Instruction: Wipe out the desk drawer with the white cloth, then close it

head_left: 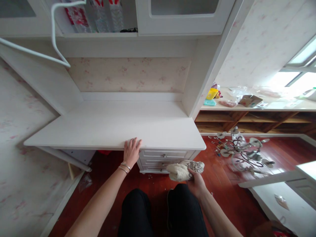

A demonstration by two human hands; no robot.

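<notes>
My left hand (132, 152) rests on the front edge of a white desk (111, 125), its fingers stretched flat over the top and two bracelets on the wrist. My right hand (196, 182) is wrapped round a folded cream cloth (181, 170) with a grey pattern on one end. The cloth is held in the air in front of the desk's drawers (164, 154), above my knees. Part of the thumb shows on the cloth; the other fingers are hidden beneath it.
A white wire hanger (55, 49) juts in at upper left. Clear bottles (116, 16) stand in the cabinet above the desk. To the right, a chandelier (243, 149) lies on the red wooden floor (219, 184) below a low shelf (266, 117) with a cardboard box (250, 100) and plastic bags.
</notes>
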